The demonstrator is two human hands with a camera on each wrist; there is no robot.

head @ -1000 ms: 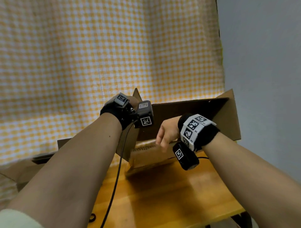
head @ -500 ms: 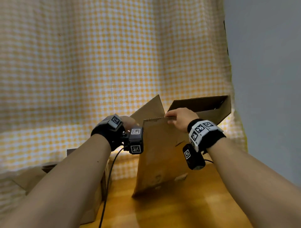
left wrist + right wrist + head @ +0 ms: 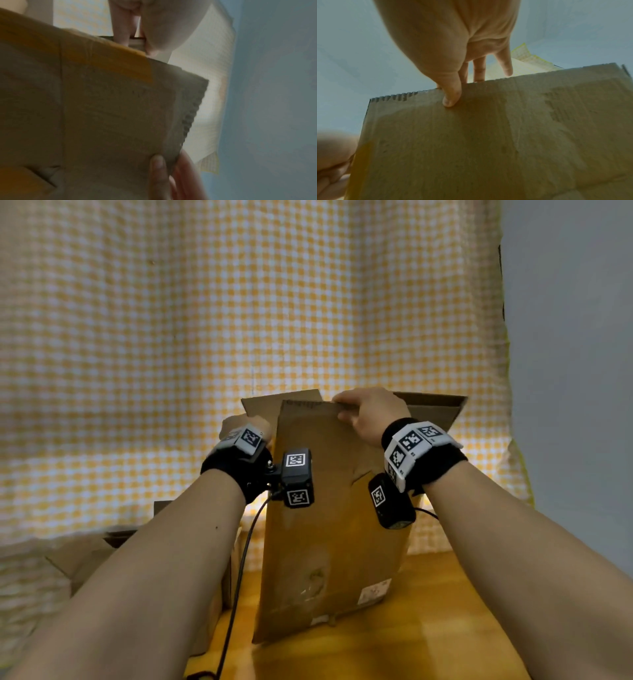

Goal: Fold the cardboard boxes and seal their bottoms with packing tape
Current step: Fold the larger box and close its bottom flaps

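We raise both forearms to the cardboard box (image 3: 332,518). Our right hand (image 3: 371,414) pinches its top edge, thumb toward us. Our left hand (image 3: 245,429) grips its left edge, thumb on the near face.

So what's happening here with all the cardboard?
A person is standing a flattened cardboard box upright on a wooden table. The right hand pinches its top edge, and the left hand grips its left side. The flaps are still open and no tape is on yet. More cardboard lies at the left.
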